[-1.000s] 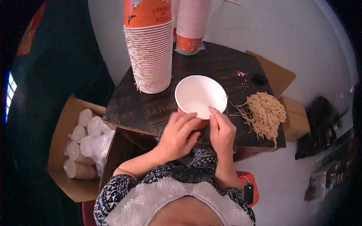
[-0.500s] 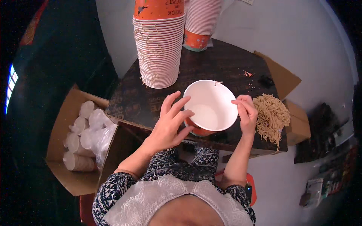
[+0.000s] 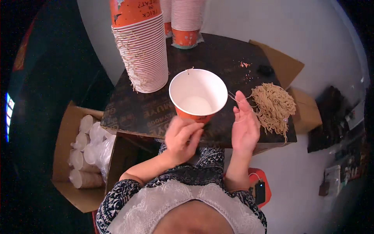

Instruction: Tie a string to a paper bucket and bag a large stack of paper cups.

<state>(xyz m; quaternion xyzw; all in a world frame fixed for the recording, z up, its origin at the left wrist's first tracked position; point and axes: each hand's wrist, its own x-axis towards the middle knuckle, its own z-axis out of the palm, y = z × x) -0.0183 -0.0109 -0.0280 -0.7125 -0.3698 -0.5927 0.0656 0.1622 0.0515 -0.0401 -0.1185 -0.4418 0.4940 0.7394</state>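
Note:
A paper bucket (image 3: 194,91), white inside and orange outside, stands upright near the middle of the dark table. A short piece of string (image 3: 189,71) hangs at its far rim. Close against the bucket's near side is my left hand (image 3: 182,138), fingers curled and thumb close to them; whatever it may pinch is hidden. My right hand (image 3: 246,126) is raised to the right of the bucket, palm turned up and fingers stretched out. Thin strands (image 3: 231,94) show between its fingertips and the bucket's right rim. Just beyond that hand lies a heap of beige string (image 3: 274,105).
On the table (image 3: 144,115), a tall stack of orange-and-white buckets (image 3: 144,58) rises at far left, with more stacks (image 3: 186,23) behind. Orange crumbs (image 3: 244,65) lie at far right. An open carton (image 3: 62,156) of wrapped white cylinders stands left of the table; another box (image 3: 306,111) sits right.
My left hand has left the bucket's left rim and curled at its near side. My right hand has let go of the right rim and opened. The whole view has shifted.

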